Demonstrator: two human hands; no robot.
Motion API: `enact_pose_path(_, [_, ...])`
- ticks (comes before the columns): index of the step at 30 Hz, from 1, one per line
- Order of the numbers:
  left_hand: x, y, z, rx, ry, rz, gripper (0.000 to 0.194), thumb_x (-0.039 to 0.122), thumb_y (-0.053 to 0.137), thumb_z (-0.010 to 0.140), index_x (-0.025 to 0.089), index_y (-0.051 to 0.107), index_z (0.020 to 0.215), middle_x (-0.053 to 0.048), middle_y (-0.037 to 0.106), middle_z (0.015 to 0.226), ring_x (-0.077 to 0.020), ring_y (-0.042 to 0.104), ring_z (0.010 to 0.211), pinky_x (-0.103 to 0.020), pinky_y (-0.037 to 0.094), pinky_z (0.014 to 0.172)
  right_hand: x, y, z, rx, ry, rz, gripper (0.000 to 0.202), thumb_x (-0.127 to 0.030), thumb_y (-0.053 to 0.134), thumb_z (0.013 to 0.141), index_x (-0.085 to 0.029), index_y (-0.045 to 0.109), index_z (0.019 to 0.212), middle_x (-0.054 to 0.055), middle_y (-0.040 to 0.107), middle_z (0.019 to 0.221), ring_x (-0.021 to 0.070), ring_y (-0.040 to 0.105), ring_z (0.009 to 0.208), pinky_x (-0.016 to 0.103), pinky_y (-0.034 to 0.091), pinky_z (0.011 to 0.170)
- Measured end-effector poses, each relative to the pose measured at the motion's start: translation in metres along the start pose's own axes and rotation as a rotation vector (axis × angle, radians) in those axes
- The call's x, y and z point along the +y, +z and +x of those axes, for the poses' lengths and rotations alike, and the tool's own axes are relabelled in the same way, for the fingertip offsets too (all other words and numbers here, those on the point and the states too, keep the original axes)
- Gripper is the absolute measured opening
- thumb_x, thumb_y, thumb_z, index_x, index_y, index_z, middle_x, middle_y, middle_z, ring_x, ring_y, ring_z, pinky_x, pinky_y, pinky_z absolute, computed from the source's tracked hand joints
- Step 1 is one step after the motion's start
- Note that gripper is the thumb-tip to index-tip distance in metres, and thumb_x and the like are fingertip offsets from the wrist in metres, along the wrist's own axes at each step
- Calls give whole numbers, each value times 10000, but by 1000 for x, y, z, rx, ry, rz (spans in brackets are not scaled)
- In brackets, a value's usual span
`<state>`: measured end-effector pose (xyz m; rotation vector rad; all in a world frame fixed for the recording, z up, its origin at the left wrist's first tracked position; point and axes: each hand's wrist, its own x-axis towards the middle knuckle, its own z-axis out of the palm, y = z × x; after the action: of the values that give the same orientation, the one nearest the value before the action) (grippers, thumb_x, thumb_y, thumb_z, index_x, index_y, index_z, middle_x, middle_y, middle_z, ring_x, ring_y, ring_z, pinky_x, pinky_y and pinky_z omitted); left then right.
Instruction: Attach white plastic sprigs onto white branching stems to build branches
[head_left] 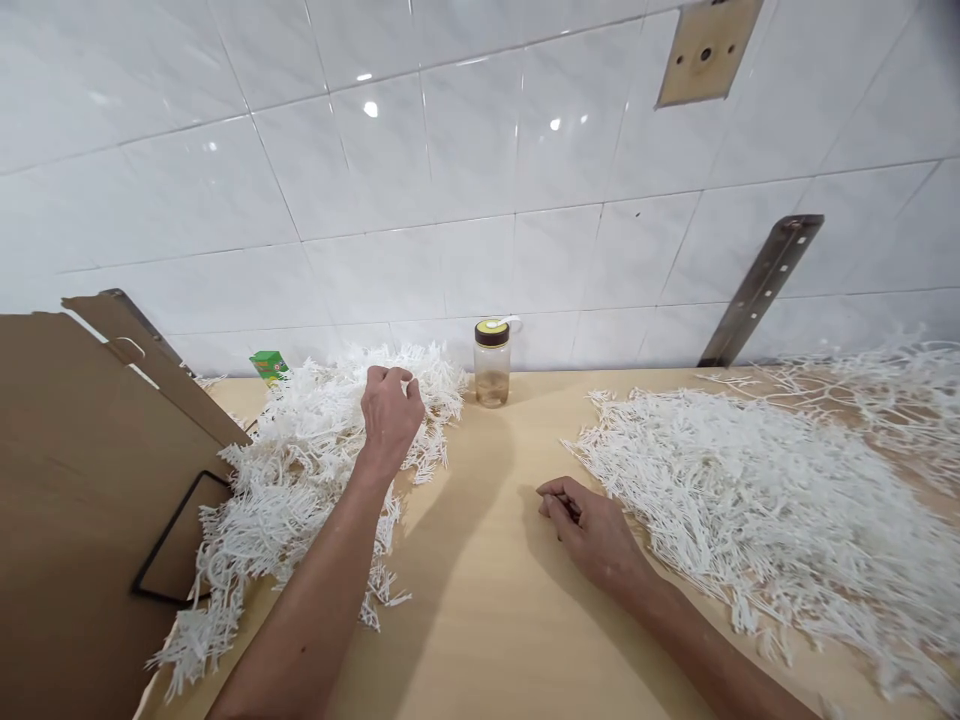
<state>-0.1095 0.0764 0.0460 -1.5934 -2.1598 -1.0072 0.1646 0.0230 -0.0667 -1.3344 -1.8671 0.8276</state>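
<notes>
Head: left hand by white strands, grip unclear

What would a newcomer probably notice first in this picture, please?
Probably the right heap of white strands, spread wide on the table, and the left heap opposite, which the left hand overlaps in the view. Between the heaps, near the tiled wall, stands the clear bottle. The right hand is beside the right heap.
</notes>
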Motion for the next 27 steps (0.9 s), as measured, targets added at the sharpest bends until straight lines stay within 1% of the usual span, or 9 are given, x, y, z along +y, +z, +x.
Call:
enact_pose_path(3, [-1,-7,10,41,-16,15,224,267,543,889,188,671,1055,-110,570,1157,-224,661,875,-374,508,860,2,1,0,-3,6,8,263,-385,453,885,-207,640,938,29,699,761,167,565,572,307,441,591])
enact_pose_path(5, [-2,-6,18,9,12,66,258,262,539,892,197,650,1116,-117,568,1200,-255,630,1024,-382,482,921,4,2,1,-3,9,4,264,-387,456,884,-207,641,941,29,697,760,168,563,569,305,436,583])
enact_pose_path(8, [-3,6,26,-160,124,182,497,319,628,843,206,528,1316,-154,488,1364,-319,457,1280,-415,421,1004,4,2,1,-1,3,-3,264,-384,463,881,-207,647,947,29,697,764,167,562,572,307,439,587])
enact_pose_path(10, [-3,18,27,-298,134,262,646,376,677,801,208,450,1381,-172,505,1345,-343,441,1268,-442,415,988,4,1,1,1,1,2,268,-384,463,883,-205,648,953,30,695,764,167,564,579,308,445,594])
enact_pose_path(12, [-3,29,27,-335,118,319,598,360,665,805,194,469,1346,-165,588,1228,-340,481,1208,-429,425,955,4,2,0,0,1,13,276,-387,454,888,-201,646,957,32,692,763,167,564,582,307,448,593])
enact_pose_path(14, [-3,34,27,-338,80,347,460,351,641,816,194,545,1238,-156,634,1149,-337,526,1148,-422,431,928,3,2,0,-6,-3,25,280,-385,446,890,-197,643,956,33,690,762,164,559,576,304,447,584])
enact_pose_path(17, [-6,31,33,-285,8,307,327,370,594,838,192,601,1113,-168,669,1088,-345,573,1095,-419,447,873,2,2,0,-9,-1,29,274,-380,449,889,-196,641,957,33,690,767,163,557,574,302,443,577])
enact_pose_path(22, [-22,15,51,-83,-179,198,310,447,457,912,204,613,1026,-165,706,929,-338,645,940,-418,459,785,2,1,0,-8,8,17,273,-378,450,890,-204,646,966,31,696,761,167,559,566,306,445,577])
enact_pose_path(27, [-34,-4,68,152,-183,77,201,391,486,913,236,614,926,-86,689,794,-275,654,858,-363,456,777,-1,0,0,-13,6,-11,275,-388,450,887,-207,647,954,30,697,755,175,574,585,306,441,584])
